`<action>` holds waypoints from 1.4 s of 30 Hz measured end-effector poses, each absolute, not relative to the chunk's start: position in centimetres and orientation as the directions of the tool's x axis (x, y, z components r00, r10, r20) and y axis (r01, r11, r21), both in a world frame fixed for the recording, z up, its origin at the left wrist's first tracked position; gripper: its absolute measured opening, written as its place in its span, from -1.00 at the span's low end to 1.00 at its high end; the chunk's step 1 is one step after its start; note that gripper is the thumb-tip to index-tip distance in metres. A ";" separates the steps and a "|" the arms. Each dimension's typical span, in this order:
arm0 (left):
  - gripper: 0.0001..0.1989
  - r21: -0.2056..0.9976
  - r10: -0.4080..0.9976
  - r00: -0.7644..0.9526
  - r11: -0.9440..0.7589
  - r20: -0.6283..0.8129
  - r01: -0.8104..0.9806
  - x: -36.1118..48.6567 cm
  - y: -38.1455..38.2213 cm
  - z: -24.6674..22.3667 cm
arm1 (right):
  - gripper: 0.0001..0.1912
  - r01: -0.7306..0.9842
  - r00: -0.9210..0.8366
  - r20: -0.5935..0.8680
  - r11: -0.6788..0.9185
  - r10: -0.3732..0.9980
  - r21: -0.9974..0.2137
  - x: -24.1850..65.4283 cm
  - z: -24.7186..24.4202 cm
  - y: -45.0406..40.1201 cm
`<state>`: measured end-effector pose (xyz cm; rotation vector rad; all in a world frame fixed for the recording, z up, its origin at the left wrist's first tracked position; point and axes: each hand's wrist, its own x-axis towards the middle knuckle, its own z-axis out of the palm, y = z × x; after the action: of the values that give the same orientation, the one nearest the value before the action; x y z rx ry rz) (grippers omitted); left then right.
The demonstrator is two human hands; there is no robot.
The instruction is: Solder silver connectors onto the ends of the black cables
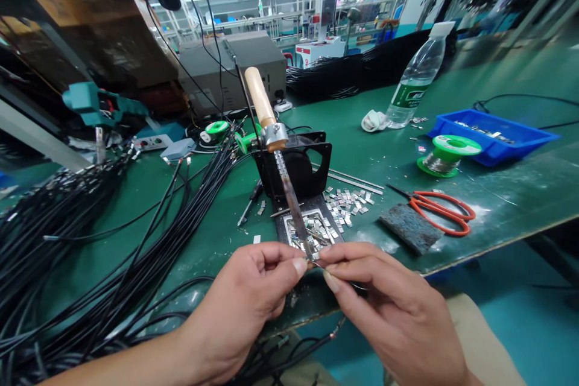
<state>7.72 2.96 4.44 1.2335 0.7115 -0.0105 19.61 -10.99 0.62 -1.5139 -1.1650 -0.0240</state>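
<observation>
A soldering iron (292, 193) with a wooden handle is clamped at a slant, tip down, in front of a black fan (296, 166). My left hand (253, 295) pinches thumb against forefinger just left of the tip; what lies between them is too small to make out. Close by on the right, my right hand (384, 301) pinches a thin wire (318, 264), its end near the tip. Small metal pieces (323, 229) lie in a tray behind my fingertips, with more pieces (348, 205) scattered to its right.
Bundles of black cables (181, 229) cover the left side. On the right are orange-handled scissors (446, 211), a grey abrasive pad (409, 229), a solder spool (447, 157), a blue bin (493, 139) and a plastic bottle (418, 81). The green table's front edge (488, 244) runs beside my right hand.
</observation>
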 end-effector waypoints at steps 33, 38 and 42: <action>-0.57 0.851 0.365 0.781 0.351 -0.508 0.389 7.9 2.9 4.2 | -0.75 0.192 0.685 0.085 -0.066 0.724 -0.979 18.8 -0.6 -11.0; -0.56 0.844 0.356 0.780 0.373 -0.514 0.386 7.8 2.8 4.2 | -0.65 0.128 0.604 -0.015 -0.115 0.797 -0.985 19.0 1.0 -10.5; -0.53 0.840 0.335 0.790 0.384 -0.514 0.384 7.6 2.8 4.2 | -0.59 0.116 0.545 -0.080 -0.169 0.835 -0.979 19.2 2.2 -9.9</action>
<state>7.62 2.81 4.24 1.2050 0.7038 -0.0344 19.23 -9.90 2.25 -1.6364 -0.8174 0.7825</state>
